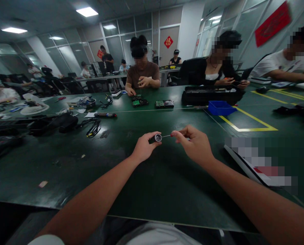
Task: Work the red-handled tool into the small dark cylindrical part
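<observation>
Above the green table, my left hand (pixel 145 147) pinches a small round part (pixel 158 137) with a pale rim and a dark, hollow inside. Its exact kind is too small to make out. My right hand (pixel 196 143) grips a screwdriver (pixel 167 136) by its red end, and the thin metal shaft points left at the round part. The shaft's tip meets or nearly meets the rim; I cannot tell which. Most of the screwdriver's handle is hidden by my right fingers.
The green table (pixel 141 190) spreads around my hands. A blue bin (pixel 220 108) stands ahead right, near yellow tape. A blurred white tablet-like object (pixel 254 166) lies right. Black cables (pixel 93 127) and a pen-shaped tool (pixel 106 115) lie left. Circuit boards (pixel 164 103) sit before a co-worker (pixel 143 73).
</observation>
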A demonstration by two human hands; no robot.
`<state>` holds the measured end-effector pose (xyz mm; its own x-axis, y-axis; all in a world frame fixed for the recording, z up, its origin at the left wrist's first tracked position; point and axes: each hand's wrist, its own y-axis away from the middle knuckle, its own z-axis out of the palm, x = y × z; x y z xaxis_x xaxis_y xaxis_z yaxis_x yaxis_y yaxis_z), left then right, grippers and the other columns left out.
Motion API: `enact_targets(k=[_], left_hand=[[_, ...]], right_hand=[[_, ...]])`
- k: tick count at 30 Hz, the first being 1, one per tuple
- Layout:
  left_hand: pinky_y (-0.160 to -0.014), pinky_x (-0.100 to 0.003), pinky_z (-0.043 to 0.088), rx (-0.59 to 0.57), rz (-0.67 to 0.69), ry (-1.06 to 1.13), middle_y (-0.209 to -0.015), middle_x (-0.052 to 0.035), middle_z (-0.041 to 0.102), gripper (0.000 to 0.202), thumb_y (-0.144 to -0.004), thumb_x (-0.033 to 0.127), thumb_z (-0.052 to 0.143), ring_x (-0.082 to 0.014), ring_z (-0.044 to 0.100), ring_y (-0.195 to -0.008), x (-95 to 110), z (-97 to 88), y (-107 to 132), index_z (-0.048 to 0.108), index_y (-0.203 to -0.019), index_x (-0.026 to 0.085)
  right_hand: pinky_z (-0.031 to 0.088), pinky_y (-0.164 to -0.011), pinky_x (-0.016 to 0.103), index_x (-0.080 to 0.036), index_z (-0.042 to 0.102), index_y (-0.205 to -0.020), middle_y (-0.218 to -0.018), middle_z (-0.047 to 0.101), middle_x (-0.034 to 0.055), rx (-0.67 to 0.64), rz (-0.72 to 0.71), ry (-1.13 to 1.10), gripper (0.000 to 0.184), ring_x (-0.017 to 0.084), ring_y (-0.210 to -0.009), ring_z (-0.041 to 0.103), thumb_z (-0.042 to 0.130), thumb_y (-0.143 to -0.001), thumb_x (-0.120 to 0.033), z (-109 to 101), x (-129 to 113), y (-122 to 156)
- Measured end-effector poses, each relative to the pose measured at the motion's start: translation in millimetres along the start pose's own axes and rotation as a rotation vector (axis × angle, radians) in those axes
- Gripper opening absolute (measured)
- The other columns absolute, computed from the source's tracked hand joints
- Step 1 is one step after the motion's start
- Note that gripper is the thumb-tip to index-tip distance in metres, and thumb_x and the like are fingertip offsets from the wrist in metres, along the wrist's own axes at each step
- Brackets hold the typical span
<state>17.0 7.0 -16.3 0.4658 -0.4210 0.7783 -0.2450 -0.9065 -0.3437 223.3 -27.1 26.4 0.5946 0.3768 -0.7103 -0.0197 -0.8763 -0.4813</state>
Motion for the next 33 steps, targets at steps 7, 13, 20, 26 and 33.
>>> enact_targets(k=[7,13,20,26,33], left_hand=[[-0.105,-0.043,0.042,-0.008,0.023,-0.05,-0.12,-0.0055,0.069,0.04,-0.081,0.02,0.075,-0.0253,0.06,-0.116,1.4,-1.3,1.2,0.07,-0.119,0.027],[-0.103,-0.042,0.042,-0.005,0.046,-0.05,-0.119,-0.0041,0.07,0.04,-0.081,0.021,0.075,-0.0245,0.06,-0.114,-0.2,-2.1,1.7,0.069,-0.12,0.028],[-0.105,-0.041,0.042,-0.003,0.04,-0.048,-0.121,-0.0049,0.069,0.039,-0.082,0.021,0.074,-0.0244,0.06,-0.115,0.0,-2.3,1.9,0.069,-0.12,0.027],[-0.106,-0.042,0.042,-0.001,0.033,-0.06,-0.122,-0.0049,0.069,0.038,-0.082,0.02,0.075,-0.0243,0.061,-0.116,-1.1,-1.7,0.4,0.069,-0.119,0.026],[-0.105,-0.04,0.042,0.0,0.052,-0.05,-0.121,-0.0045,0.07,0.04,-0.08,0.018,0.076,-0.023,0.061,-0.116,-1.1,-0.2,1.7,0.07,-0.119,0.026]], right_hand=[[0.039,-0.053,0.03,-0.023,0.059,-0.067,-0.058,0.064,-0.0001,0.015,-0.038,0.06,0.037,0.015,-0.049,0.055,0.064,-0.086,-0.054,-1.5,-0.9,1.1],[0.042,-0.054,0.03,-0.022,0.065,-0.075,-0.068,0.069,0.002,-0.01,-0.087,0.026,0.03,0.016,-0.055,0.06,0.066,-0.086,-0.05,-2.1,-0.6,3.4],[0.051,-0.068,0.034,-0.023,0.069,-0.098,-0.089,0.075,0.0051,-0.064,-0.192,0.022,0.018,0.022,-0.079,0.07,0.061,-0.09,-0.038,-3.7,-0.2,3.9],[0.053,-0.077,0.037,-0.022,0.066,-0.1,-0.093,0.073,0.0056,-0.119,-0.28,0.011,0.015,0.022,-0.085,0.069,0.054,-0.093,-0.028,-2.8,0.0,3.3],[0.046,-0.06,0.03,-0.02,0.066,-0.098,-0.072,0.069,0.0023,-0.155,-0.174,0.027,0.03,0.019,-0.066,0.065,0.044,-0.099,-0.04,-4.7,-3.5,2.9]])
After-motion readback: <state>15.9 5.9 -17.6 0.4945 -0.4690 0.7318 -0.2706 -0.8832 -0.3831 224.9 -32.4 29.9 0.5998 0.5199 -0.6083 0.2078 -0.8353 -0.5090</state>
